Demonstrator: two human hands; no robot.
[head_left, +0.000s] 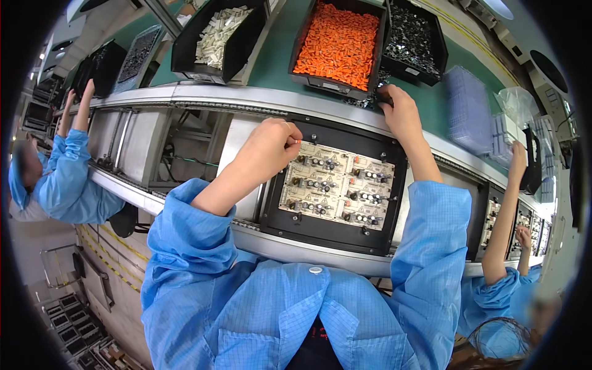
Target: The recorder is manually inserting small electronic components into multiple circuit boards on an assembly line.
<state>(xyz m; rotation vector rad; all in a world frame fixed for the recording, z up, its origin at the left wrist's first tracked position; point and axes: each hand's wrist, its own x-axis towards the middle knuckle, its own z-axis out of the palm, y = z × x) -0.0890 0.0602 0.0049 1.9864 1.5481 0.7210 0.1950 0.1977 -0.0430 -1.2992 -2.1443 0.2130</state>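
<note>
**Seating a small part on the board panel**

Our left hand (271, 143) is pinched shut on a tiny orange part (296, 142), held just over the top left corner of the pale board panel (337, 184), which lies in a black carrier (394, 234) on the conveyor. We judge the step to be placing this part; the next move calls for lining it up with its spot below the fingertips and pressing it straight down.

Our right hand (399, 111) reaches up beyond the carrier; its fingers curl at the foot of the orange bin (338, 44), among small dark parts. Whether they grip anything we cannot tell.

Beyond the left fingers sits a black bin of white parts (220, 37). Right of the right hand lie clear blue-tinted trays (468, 110). The boards carry small yellow triangular warning marks.
</note>
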